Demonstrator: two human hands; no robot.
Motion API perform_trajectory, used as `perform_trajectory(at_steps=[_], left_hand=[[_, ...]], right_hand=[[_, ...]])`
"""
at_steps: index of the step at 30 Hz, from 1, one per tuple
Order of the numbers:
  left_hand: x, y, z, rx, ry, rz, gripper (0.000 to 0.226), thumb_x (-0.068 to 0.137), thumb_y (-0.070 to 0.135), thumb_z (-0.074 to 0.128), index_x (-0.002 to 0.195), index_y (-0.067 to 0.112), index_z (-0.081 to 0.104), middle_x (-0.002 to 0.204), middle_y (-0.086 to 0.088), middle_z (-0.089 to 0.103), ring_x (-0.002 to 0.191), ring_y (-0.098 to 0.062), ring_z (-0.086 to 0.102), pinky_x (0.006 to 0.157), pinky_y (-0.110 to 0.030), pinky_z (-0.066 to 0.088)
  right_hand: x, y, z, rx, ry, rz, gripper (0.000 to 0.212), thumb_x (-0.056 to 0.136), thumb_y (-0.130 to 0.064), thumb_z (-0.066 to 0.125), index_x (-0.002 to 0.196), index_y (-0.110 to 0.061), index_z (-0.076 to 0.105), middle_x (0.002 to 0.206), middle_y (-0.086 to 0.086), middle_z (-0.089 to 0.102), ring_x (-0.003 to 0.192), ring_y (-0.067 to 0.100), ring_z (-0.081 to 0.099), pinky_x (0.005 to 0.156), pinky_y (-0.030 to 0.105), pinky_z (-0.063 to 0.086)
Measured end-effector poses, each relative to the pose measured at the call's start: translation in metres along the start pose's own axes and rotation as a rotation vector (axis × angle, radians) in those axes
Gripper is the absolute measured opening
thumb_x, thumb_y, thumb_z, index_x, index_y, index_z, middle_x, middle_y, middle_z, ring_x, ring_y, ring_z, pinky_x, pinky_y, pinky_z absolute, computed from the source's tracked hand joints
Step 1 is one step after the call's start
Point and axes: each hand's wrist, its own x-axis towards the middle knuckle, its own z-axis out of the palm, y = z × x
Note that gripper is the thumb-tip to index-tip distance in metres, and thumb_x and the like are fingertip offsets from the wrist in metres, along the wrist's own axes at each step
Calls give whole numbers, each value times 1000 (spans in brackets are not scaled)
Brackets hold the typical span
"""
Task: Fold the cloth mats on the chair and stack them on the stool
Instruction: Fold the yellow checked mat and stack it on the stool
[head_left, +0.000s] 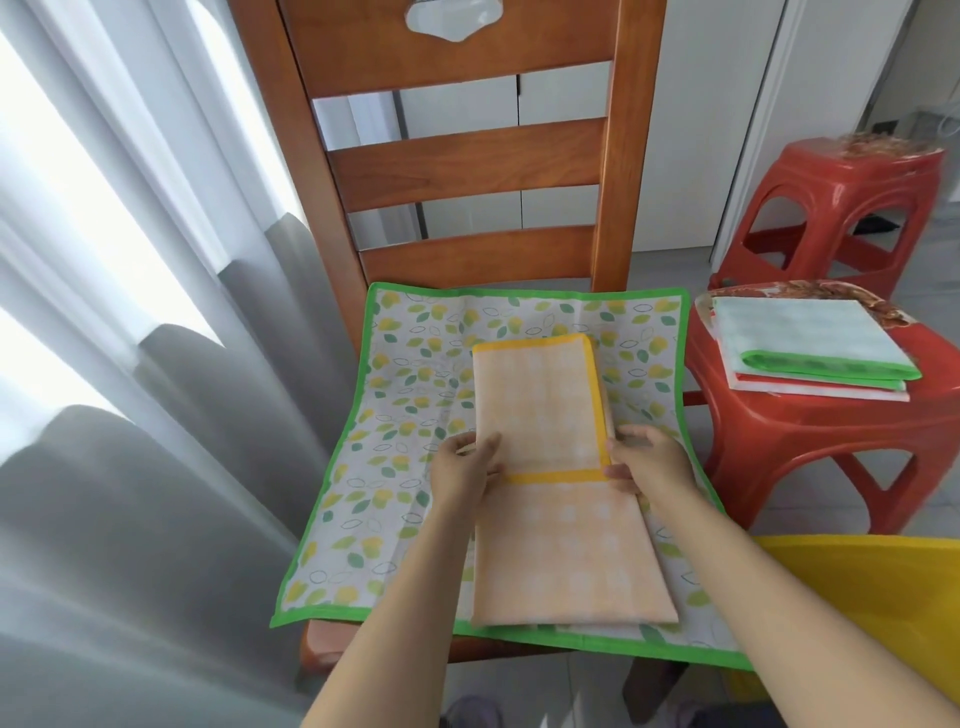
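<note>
An orange cloth mat with a yellow border (545, 405) lies folded into a long strip on the wooden chair's seat, its far part doubled back over itself. My left hand (467, 465) grips its left edge at the fold line. My right hand (647, 460) grips its right edge at the same height. Under it a white mat with a leaf print and green border (400, 426) lies spread flat over the seat. On the near red stool (810, 441) at the right rests a stack of folded mats (810, 340), a green-bordered one on top.
The wooden chair back (467, 171) rises straight ahead. Grey and white curtains (130, 338) hang close on the left. A second red stool (852, 208) stands behind the first. A yellow surface (883, 597) sits at the lower right. The floor is grey tile.
</note>
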Motion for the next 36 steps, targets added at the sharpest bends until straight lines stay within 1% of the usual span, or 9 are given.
perform_trajectory(at_steps=[3,8,14,16,19,23,28,32,36], left_hand=[[-9,9,-5,-117,-79,-47,17,90,33,62,94,16,62,97,1,62,81,-17,66,64,-21,57],[-13,12,-16,-185,-138,-96,39,95,43,48,107,9,60,104,-7,62,84,-17,63,71,-28,55],[-19,14,-31,105,-277,-24,29,97,29,49,79,14,65,70,2,66,66,-11,62,62,-18,51],[-21,12,-35,287,-341,40,28,92,34,57,76,13,66,64,2,61,59,-13,56,51,-15,44],[-21,8,-40,405,-394,105,25,79,39,73,82,15,64,78,3,61,68,-15,52,59,-24,40],[-29,8,-34,609,-401,233,27,77,29,76,100,22,63,100,5,55,82,-8,51,71,-18,42],[-35,2,-25,993,-349,387,44,81,36,70,121,29,55,120,1,37,119,-16,41,96,-23,33],[-54,-11,-11,1327,-221,625,49,89,49,49,133,28,47,149,-2,21,139,-25,15,113,-38,13],[-72,-39,0,1352,-324,583,85,75,59,-4,152,24,8,160,-8,-6,147,-24,-12,116,-44,-10]], right_hand=[[-3,-3,-5,93,-96,13,32,88,-12,63,119,-6,57,86,4,62,64,16,60,42,18,52],[0,-8,-14,218,-221,106,29,91,-18,58,115,-3,56,85,6,62,73,20,62,50,23,57],[0,-11,-16,109,-209,99,24,94,-28,53,100,-6,60,85,13,64,72,25,63,52,27,56],[0,-9,-20,-26,-218,52,23,89,-28,61,90,-6,68,83,10,67,77,25,63,65,30,54],[-1,-6,-23,-243,-252,-43,17,78,-30,73,80,-13,72,89,1,70,90,18,63,85,34,50],[-9,-4,-15,-472,-228,-217,14,75,-18,76,86,-17,69,91,-5,65,86,11,58,71,23,43],[-6,8,-10,-668,-206,-354,19,79,-17,71,97,-18,65,108,-2,61,103,15,56,85,25,41],[-15,12,-7,-838,-196,-460,20,86,-17,63,105,-16,60,119,2,54,113,20,48,93,25,34],[-40,11,-1,-1274,-81,-669,26,95,-31,44,119,-26,54,133,-9,47,122,19,33,95,30,17]])
